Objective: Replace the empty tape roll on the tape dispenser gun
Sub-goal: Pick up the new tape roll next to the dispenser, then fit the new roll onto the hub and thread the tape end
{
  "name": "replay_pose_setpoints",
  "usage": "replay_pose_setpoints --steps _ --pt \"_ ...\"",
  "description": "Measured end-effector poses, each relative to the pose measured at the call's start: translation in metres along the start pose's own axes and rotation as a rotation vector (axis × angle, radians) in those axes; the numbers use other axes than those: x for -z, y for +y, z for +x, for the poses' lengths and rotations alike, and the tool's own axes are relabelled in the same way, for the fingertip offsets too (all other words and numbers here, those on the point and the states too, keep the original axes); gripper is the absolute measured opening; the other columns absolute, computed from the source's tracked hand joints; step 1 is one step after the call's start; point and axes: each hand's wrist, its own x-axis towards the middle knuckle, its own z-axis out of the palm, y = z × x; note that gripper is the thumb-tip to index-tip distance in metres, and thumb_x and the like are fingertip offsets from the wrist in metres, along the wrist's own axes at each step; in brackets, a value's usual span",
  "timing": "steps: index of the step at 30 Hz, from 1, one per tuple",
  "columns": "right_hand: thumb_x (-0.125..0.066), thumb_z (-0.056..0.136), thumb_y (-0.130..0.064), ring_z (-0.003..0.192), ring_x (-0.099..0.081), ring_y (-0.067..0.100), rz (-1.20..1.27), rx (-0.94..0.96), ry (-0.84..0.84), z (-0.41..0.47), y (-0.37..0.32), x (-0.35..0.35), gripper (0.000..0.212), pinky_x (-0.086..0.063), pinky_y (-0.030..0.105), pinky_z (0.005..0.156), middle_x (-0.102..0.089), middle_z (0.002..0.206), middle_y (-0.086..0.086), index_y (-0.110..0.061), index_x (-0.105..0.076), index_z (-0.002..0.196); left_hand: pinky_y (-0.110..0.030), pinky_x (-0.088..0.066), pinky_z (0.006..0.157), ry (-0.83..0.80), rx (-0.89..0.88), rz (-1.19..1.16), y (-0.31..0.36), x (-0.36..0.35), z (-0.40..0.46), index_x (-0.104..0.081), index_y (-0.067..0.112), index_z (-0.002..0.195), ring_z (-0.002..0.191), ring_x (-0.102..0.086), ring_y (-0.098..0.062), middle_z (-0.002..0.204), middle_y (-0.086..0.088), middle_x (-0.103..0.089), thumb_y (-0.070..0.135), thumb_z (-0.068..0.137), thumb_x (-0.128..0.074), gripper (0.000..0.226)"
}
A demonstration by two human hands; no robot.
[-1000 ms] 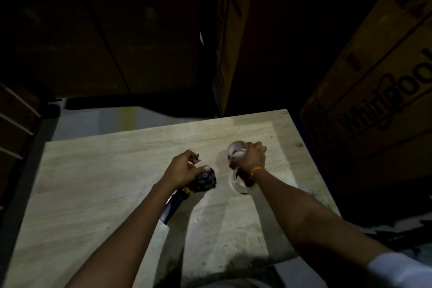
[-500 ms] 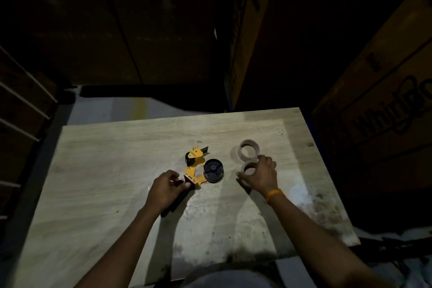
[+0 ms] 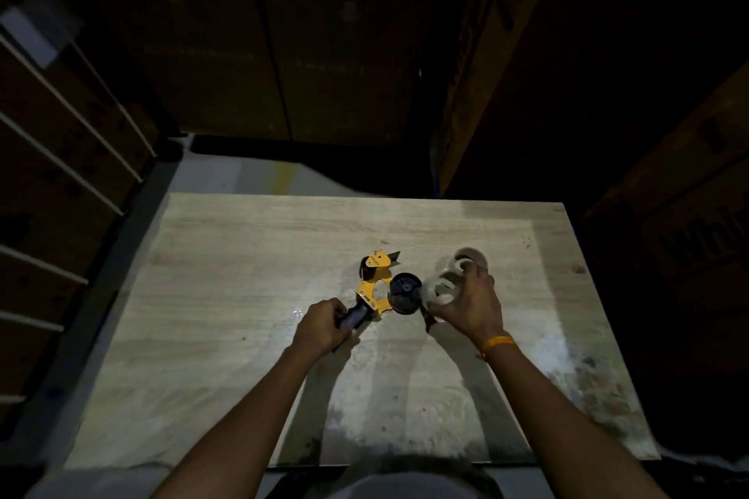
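Note:
A yellow tape dispenser gun (image 3: 375,280) lies on the wooden table (image 3: 227,296), its black bare spool hub (image 3: 404,291) facing up. My left hand (image 3: 322,325) grips the gun's dark handle at the near end. Just right of the hub, my right hand (image 3: 470,306) holds a clear tape roll (image 3: 439,290) lifted off the table. A second, brownish roll core (image 3: 470,255) lies on the table just beyond my right fingers, partly hidden by them.
Large cardboard boxes (image 3: 668,255) stand close to the table's right side and behind it. A rack with white rails (image 3: 60,158) runs along the left. The table's near right part is stained and dusty. The surroundings are very dark.
My left hand has closed around the gun's handle. My right hand has picked the clear roll off the table and brought it left, close to the hub.

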Motion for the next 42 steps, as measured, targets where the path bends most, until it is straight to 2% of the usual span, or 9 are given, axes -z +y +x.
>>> replay_pose_setpoints --steps 8,16,23,29,32,34,37,39,42 --pt "-0.087 0.060 -0.058 0.126 -0.052 0.031 -0.123 0.202 -0.126 0.006 -0.053 -0.006 0.107 -0.053 0.043 0.096 -0.052 0.140 0.011 -0.013 -0.044 0.146 -0.037 -0.056 0.075 -0.015 0.020 -0.001 -0.007 -0.003 -0.002 -0.073 0.013 0.111 0.093 -0.071 -0.027 0.105 -0.008 -0.076 0.034 0.074 -0.089 0.046" --pt "-0.087 0.069 -0.049 0.117 -0.056 0.036 -0.256 0.199 -0.199 0.014 -0.072 -0.017 0.083 -0.052 0.041 0.094 -0.056 0.132 0.016 -0.012 -0.058 0.138 -0.038 -0.057 0.075 -0.025 0.010 0.015 -0.009 -0.007 -0.001 -0.071 0.015 0.112 0.093 -0.069 -0.026 0.105 -0.005 -0.074 0.038 0.073 -0.088 0.048" --pt "-0.090 0.066 -0.053 0.118 -0.051 0.036 -0.380 0.180 -0.232 0.031 -0.078 -0.033 0.086 -0.055 0.044 0.092 -0.051 0.129 0.015 -0.011 -0.059 0.133 -0.033 -0.045 0.063 -0.016 0.002 0.025 -0.004 -0.014 0.001 -0.067 0.012 0.102 0.080 -0.061 -0.024 0.098 -0.007 -0.072 0.036 0.071 -0.089 0.045" --pt "-0.091 0.067 -0.051 0.110 -0.060 0.036 -0.416 0.094 -0.286 0.047 -0.080 -0.045 0.075 -0.058 0.043 0.090 -0.053 0.124 0.014 -0.009 -0.065 0.124 -0.040 -0.059 0.076 -0.025 0.011 0.038 -0.007 -0.012 0.003 -0.070 0.013 0.109 0.091 -0.069 -0.027 0.104 -0.006 -0.074 0.039 0.070 -0.090 0.050" --pt "-0.088 0.067 -0.058 0.117 -0.053 0.037 -0.438 0.143 -0.258 0.043 -0.087 -0.043 0.081 -0.056 0.046 0.088 -0.052 0.126 0.015 -0.008 -0.062 0.125 -0.040 -0.061 0.079 -0.047 0.032 0.023 -0.008 -0.012 0.004 -0.071 0.015 0.112 0.091 -0.070 -0.026 0.102 -0.004 -0.074 0.042 0.069 -0.091 0.054" --pt "-0.083 0.071 -0.056 0.121 -0.048 0.037 -0.425 0.235 -0.181 0.028 -0.100 -0.049 0.070 -0.052 0.046 0.088 -0.051 0.126 0.014 -0.012 -0.064 0.122 -0.038 -0.061 0.078 -0.055 0.042 0.020 -0.009 -0.012 0.002 -0.072 0.016 0.110 0.087 -0.069 -0.023 0.096 -0.001 -0.071 0.043 0.070 -0.089 0.051" --pt "-0.079 0.078 -0.051 0.122 -0.044 0.040 -0.322 0.353 -0.229 0.013 -0.117 -0.066 0.060 -0.044 0.045 0.098 -0.051 0.130 0.017 -0.015 -0.068 0.124 -0.037 -0.060 0.074 -0.033 0.045 0.000 -0.012 -0.013 0.000 -0.075 0.019 0.105 0.088 -0.072 -0.025 0.097 -0.004 -0.077 0.044 0.070 -0.085 0.044" --pt "-0.080 0.080 -0.047 0.125 -0.041 0.041 -0.323 0.335 -0.278 0.012 -0.128 -0.071 0.063 -0.040 0.045 0.104 -0.050 0.136 0.021 -0.011 -0.065 0.129 -0.037 -0.060 0.075 -0.044 0.040 -0.002 -0.014 -0.013 0.001 -0.077 0.020 0.105 0.090 -0.073 -0.025 0.099 -0.005 -0.078 0.046 0.069 -0.084 0.045" --pt "-0.080 0.082 -0.039 0.126 -0.043 0.039 -0.357 0.278 -0.288 0.019 -0.137 -0.072 0.051 -0.038 0.044 0.109 -0.055 0.132 0.021 -0.010 -0.068 0.122 -0.037 -0.061 0.077 -0.072 0.032 -0.015 -0.018 -0.012 0.006 -0.078 0.021 0.109 0.086 -0.073 -0.023 0.100 -0.005 -0.079 0.053 0.065 -0.081 0.054"
